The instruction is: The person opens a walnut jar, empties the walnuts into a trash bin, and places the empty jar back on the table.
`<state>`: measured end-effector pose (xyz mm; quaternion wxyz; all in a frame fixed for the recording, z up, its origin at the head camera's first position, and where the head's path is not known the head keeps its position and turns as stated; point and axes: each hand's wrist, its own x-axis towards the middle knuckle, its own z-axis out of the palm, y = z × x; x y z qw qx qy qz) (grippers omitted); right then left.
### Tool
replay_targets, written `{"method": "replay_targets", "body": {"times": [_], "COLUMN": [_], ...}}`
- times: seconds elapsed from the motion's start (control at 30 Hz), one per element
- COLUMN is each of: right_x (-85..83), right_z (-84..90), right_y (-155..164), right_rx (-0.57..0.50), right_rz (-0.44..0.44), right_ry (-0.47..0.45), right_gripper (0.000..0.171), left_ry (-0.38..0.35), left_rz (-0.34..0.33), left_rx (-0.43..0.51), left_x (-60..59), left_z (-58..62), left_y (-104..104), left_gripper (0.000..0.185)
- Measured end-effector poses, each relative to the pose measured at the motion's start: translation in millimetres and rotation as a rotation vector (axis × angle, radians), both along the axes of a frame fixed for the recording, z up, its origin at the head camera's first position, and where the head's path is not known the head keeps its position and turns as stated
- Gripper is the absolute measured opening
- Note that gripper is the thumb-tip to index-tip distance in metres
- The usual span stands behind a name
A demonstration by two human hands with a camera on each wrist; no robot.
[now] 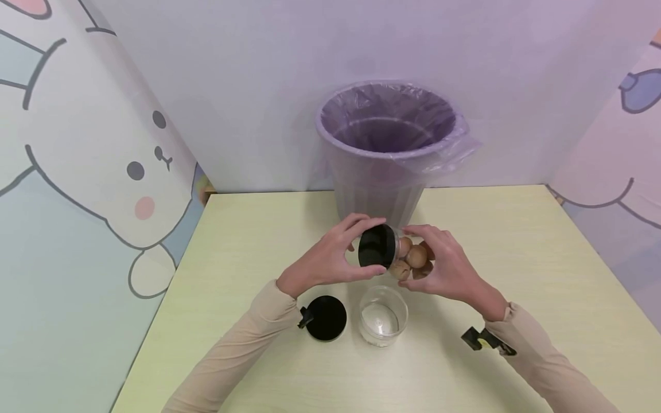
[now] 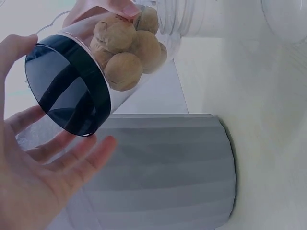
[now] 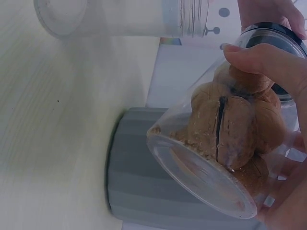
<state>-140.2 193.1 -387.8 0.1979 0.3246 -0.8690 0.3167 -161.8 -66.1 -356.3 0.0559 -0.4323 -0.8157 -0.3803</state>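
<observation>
A clear jar [image 3: 201,179] of brown walnuts [image 1: 417,256] is held tilted on its side above the table. Its black lid [image 1: 373,249] faces left and covers the jar's mouth. My left hand [image 1: 330,255] holds this lid, thumb on one edge and fingers around the other. Farther right, my right hand [image 1: 448,265] grips the jar's clear body near its base, with thumb and fingers on opposite sides. Brown crumbs lie along the inside near the bottom. Below the hands, a second clear jar [image 1: 382,321] stands without a lid, and a loose black lid [image 1: 326,318] lies to its left.
Behind the hands stands a tall bin [image 1: 377,189] lined with a translucent bag [image 1: 454,152], close to the back wall. A pale wooden table [image 1: 248,241] carries the jars. Walls with cartoon drawings [image 1: 135,170] rise at the left and right.
</observation>
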Motion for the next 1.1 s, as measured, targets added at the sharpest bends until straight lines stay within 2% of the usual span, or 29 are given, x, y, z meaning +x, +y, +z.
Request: {"method": "replay_targets", "body": {"times": [0.17, 0.37, 0.7, 0.83, 1.1], "right_x": [0.2, -0.7, 0.7, 1.9, 2.1], "right_z": [-0.6, -1.3, -1.8, -1.9, -2.4], "right_y": [-0.1, 0.0, -0.3, 0.1, 0.1], "right_rx": [0.002, -0.023, -0.026, -0.014, -0.015], "right_rz": [0.001, 0.01, 0.016, 0.017, 0.017], "right_ry": [0.003, 0.02, 0.012, 0.002, 0.012], "right_gripper": [0.092, 0.091, 0.092, 0.093, 0.093], "left_ry": [0.016, 0.043, 0.083, 0.09, 0.081], "left_rz": [-0.024, -0.085, -0.168, -0.145, -0.032], "left_rx": [-0.012, -0.012, 0.017, 0.019, 0.073], "left_x": [1.0, 2.4, 0.6, -0.1, 1.0], "left_z": [1.0, -0.8, -2.4, -1.6, -4.4], "left_y": [-1.3, -2.3, -3.9, -3.9, -1.3], "left_gripper": [0.079, 0.083, 0.072, 0.073, 0.073]}}
